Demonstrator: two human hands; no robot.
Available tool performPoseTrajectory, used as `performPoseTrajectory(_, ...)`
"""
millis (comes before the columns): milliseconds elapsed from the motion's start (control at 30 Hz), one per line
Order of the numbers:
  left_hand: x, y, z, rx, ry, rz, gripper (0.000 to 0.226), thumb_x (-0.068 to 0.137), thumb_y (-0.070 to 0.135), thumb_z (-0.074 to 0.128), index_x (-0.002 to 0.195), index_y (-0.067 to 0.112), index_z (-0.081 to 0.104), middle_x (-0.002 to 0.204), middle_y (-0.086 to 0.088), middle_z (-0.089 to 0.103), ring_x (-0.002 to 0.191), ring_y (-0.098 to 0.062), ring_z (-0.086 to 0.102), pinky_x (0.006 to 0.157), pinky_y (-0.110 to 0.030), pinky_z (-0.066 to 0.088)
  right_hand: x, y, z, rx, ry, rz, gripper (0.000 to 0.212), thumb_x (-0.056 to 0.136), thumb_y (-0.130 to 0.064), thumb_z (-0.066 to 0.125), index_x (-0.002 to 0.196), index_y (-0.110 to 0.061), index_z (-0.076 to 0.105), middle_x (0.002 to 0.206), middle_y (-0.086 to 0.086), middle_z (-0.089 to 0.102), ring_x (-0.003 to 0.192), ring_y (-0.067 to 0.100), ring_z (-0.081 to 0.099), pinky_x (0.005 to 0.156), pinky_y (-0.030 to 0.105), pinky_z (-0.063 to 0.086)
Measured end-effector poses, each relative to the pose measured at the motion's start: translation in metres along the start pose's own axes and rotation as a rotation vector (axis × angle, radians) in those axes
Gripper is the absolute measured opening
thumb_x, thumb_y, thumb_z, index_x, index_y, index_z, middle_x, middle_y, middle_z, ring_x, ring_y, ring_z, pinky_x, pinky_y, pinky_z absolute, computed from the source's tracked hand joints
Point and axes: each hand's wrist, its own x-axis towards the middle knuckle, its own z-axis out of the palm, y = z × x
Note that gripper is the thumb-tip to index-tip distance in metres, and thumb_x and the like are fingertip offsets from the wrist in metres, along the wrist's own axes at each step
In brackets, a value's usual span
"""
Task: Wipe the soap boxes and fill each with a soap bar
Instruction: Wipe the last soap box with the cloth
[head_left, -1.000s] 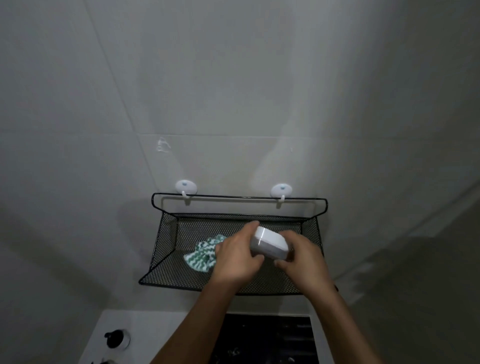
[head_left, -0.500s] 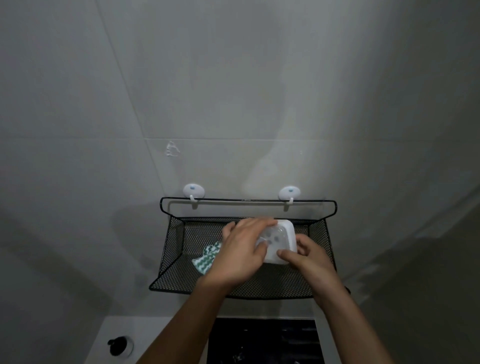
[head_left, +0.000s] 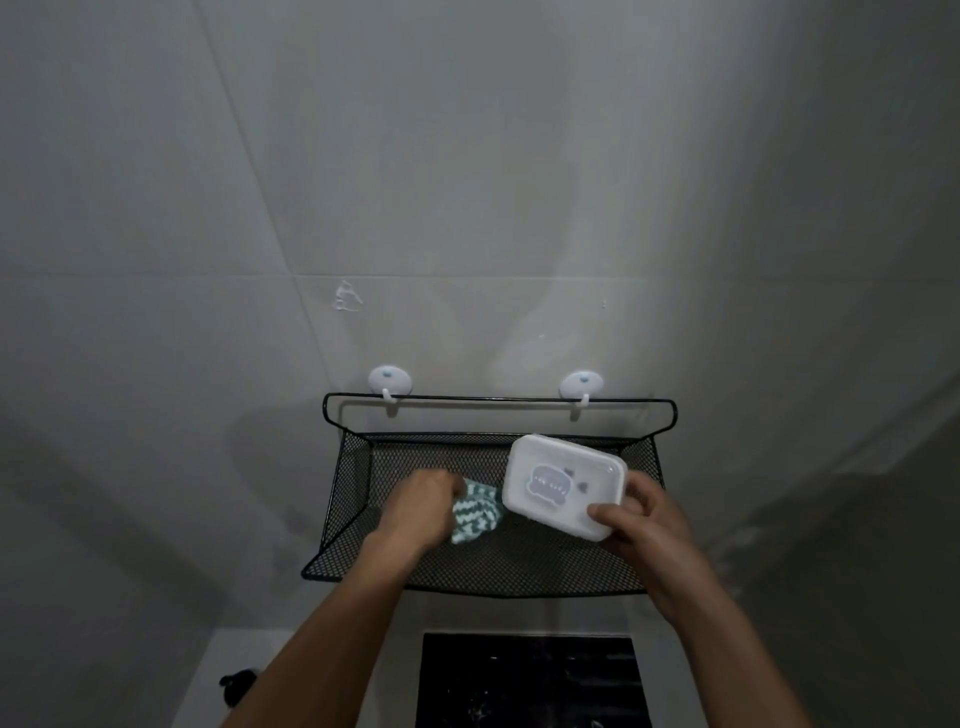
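Leaving the soap box (head_left: 566, 486), the left hand (head_left: 421, 512) now grasps the striped cloth (head_left: 478, 512); the right hand (head_left: 641, 525) pinching alone may drop it.

The left hand (head_left: 422, 512) hides part of the striped cloth (head_left: 475, 512).

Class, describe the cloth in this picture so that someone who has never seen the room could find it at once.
Find the black mesh basket hanging from two white hooks on the grey wall. Inside it, left of the white soap box held by the right hand, lies the cloth, gripped by the left hand. It is the only soft, patterned thing there, with green and white zigzag stripes.
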Motion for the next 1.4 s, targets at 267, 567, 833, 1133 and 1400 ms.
performPoseTrajectory(267,-0.010,-0.008,-0.030,-0.409,0.233,-0.100,0.018,0.085,0.009,0.068,0.090,0.025,0.072,0.095,0.004,0.072,0.082,-0.011,0.065,0.060,-0.019,0.042,-0.004,-0.006,-0.003,-0.034,-0.084,-0.105,0.037,0.085,0.001,0.072,0.115,-0.019,0.065,0.107,0.000,0.077,0.101,0.018,0.073,0.087,0.039,0.058)
performPoseTrajectory(567,-0.049,0.056,-0.097,-0.621,0.581,0.271,0.026,0.087,0.014,0.067,0.110,0.026,0.069,0.099,0.018,0.069,0.091,0.004,0.061,0.080,-0.008,0.045,-0.005,-0.013,0.015,-0.059,-0.209,-0.213,0.042,0.085,0.001,0.074,0.119,-0.021,0.066,0.111,0.001,0.076,0.103,0.017,0.073,0.082,0.033,0.061)
performPoseTrajectory(833,-0.044,0.082,-0.068,-0.328,0.456,0.463,0.029,0.096,0.037,0.059,0.121,0.026,0.069,0.113,0.009,0.063,0.105,-0.012,0.050,0.090,-0.031,0.038,-0.002,-0.015,0.019,0.003,-0.188,-0.277,0.041,0.073,-0.005,0.082,0.109,-0.021,0.071,0.102,0.004,0.078,0.096,0.021,0.075,0.073,0.024,0.058)
performPoseTrajectory(1133,-0.028,0.068,-0.071,-0.282,0.471,0.401,0.019,0.093,0.027,0.063,0.099,0.015,0.076,0.107,0.003,0.072,0.103,-0.019,0.062,0.095,-0.041,0.042,-0.006,-0.015,0.009,0.041,-0.252,-0.257,0.042,0.074,-0.012,0.079,0.114,-0.023,0.073,0.109,0.007,0.077,0.102,0.026,0.074,0.079,0.030,0.060)
performPoseTrajectory(1400,-0.027,0.050,-0.078,-0.367,0.423,0.379,0.026,0.096,0.019,0.059,0.117,0.024,0.072,0.110,0.005,0.074,0.099,-0.014,0.069,0.085,-0.033,0.053,-0.006,-0.018,0.002,0.016,-0.277,-0.227,0.051,0.070,-0.014,0.081,0.120,-0.014,0.069,0.108,0.008,0.077,0.101,0.027,0.074,0.083,0.037,0.061)
